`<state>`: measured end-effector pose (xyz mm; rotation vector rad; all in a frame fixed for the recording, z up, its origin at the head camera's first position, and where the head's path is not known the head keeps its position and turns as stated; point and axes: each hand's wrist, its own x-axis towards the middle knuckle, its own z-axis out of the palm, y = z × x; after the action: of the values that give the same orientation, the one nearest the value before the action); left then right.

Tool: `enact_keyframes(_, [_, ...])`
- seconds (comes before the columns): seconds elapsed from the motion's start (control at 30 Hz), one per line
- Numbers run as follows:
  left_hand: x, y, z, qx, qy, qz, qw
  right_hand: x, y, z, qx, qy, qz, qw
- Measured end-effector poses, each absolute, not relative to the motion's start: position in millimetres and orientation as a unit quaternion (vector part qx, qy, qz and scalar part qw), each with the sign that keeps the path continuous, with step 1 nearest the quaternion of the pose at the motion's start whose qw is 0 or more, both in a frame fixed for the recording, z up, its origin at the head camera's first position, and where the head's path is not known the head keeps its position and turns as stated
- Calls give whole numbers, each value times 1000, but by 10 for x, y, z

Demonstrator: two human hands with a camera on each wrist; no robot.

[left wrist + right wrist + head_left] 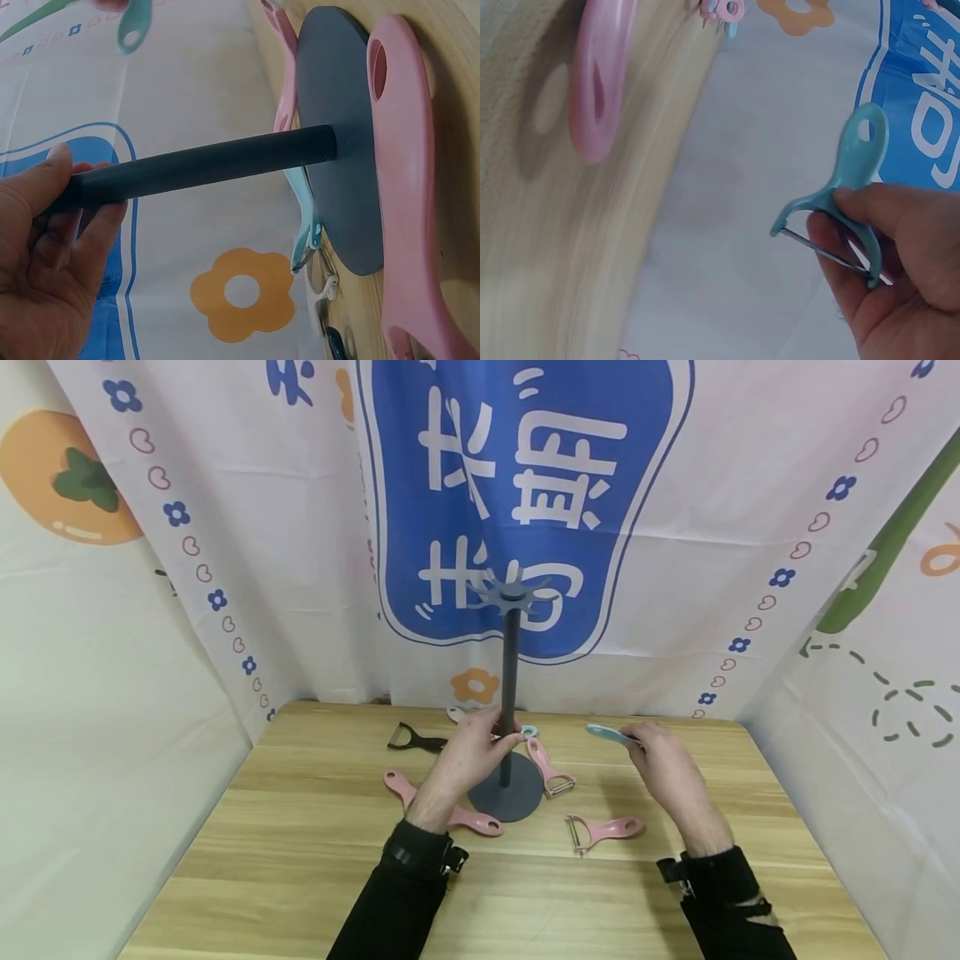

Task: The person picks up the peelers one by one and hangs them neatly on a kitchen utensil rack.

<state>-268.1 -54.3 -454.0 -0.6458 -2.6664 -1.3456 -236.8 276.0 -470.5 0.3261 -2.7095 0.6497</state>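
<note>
Blue peeler (855, 161): raised above the table (247, 877), pinched at its head by the right hand (670, 768), so its holed handle is left free. Grey stand (510, 672): gripped at the pole by the left hand (465, 753), apparently for steadiness. Hands: apart. Pink peelers (615, 828), black peeler (405, 738): laid about the stand, seemingly within reach.

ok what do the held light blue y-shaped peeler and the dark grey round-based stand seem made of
Held light blue Y-shaped peeler: probably smooth plastic, given its even colour; the thin blade looks metal, with a greyish shine. Dark grey round-based stand: matte, perhaps coated metal, given its dull, uniform surface, though plastic is possible.
</note>
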Motion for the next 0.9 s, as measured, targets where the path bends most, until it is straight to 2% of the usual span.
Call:
enact_keyframes(0.17, [-2677, -547, -4547, -213, -872, -438, 45, -2354, 2733, -4659, 104, -946, 242, 190])
enact_keyframes(0.6, [-2676, -547, -4549, -207, -870, -445, 44, -2361, 2574, -4518, 116, -911, 264, 295])
enact_keyframes(0.9, [-2674, -537, -4547, -209, -869, -445, 48, -2412, 2493, -4329, 118, -897, 271, 327])
